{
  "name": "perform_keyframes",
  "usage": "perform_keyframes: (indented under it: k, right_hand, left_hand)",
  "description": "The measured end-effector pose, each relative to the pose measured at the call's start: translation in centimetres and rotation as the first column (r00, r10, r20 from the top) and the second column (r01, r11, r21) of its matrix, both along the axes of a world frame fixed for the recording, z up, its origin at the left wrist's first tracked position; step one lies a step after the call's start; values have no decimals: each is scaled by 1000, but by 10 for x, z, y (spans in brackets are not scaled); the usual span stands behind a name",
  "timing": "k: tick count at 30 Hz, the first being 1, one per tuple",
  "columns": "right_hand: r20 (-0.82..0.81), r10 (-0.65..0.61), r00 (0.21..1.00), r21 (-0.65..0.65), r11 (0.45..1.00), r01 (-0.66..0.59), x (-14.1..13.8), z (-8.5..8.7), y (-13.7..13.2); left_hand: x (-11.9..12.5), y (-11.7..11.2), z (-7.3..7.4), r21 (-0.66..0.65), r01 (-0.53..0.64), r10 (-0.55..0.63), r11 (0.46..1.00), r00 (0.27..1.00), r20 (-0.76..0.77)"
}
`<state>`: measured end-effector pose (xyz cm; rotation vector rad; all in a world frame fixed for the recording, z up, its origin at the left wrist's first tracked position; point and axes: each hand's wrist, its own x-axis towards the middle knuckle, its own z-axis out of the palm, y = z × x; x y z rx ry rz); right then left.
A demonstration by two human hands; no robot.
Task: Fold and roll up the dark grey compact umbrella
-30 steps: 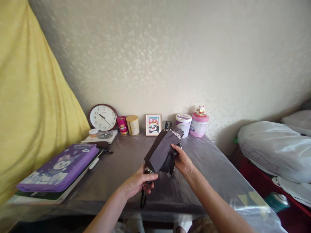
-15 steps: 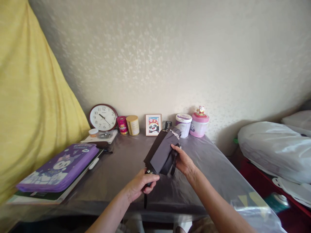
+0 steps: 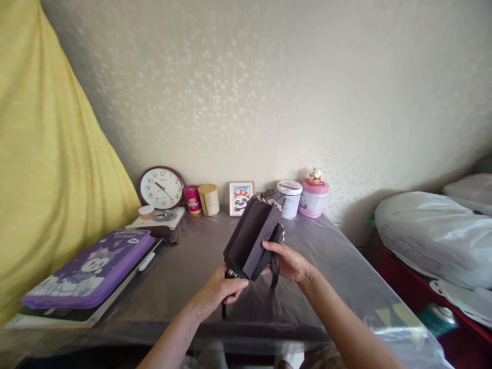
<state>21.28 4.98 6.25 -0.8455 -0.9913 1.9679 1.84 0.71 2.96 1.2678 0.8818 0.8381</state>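
Observation:
A dark folding umbrella (image 3: 251, 236), collapsed with its cloth in loose folds, is held tilted above the table. My left hand (image 3: 220, 292) is closed around its handle end, and a short black wrist strap hangs below that hand. On the right side, my right hand (image 3: 286, 260) grips the folded cloth, thumb on top and the other fingers partly hidden beneath. A dark tie band dangles beside the right fingers. Checkered trim shows along the cloth's far edge.
Along the wall stand a round clock (image 3: 162, 187), a pink can (image 3: 192, 200), a yellow can (image 3: 208, 199), a framed panda picture (image 3: 241, 199) and two tubs (image 3: 314, 199). A purple case (image 3: 92, 266) lies left on the grey-covered table (image 3: 180, 266). White plastic bags (image 3: 434, 238) sit right.
The umbrella has turned slightly, and its folds spread wider. My right hand has shifted a little left and down on the cloth. My left hand stays on the handle.

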Motion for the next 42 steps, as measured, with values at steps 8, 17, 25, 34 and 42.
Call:
perform_keyframes:
  k: [8,17,25,34,42]
  right_hand:
    - [181,-153,971,68,987,142,-1,2,0]
    - [216,-203,955,59,979,194,-1,2,2]
    - [185,-219,958,117,973,200,10,5,6]
    - [92,-197,976,102,977,188,9,-2,9]
    - [148,-354,923,2,934,358,1,-10,16]
  left_hand:
    - [-8,4,2,-8,58,-59,998,996,-70]
    - [-9,5,-1,27,13,-7,1000,979,-203]
    - [-5,8,-9,126,-128,167,984,908,-384]
    - [5,7,-10,459,-174,475,871,539,-696]
    - [16,-5,-16,666,118,610,737,309,-730]
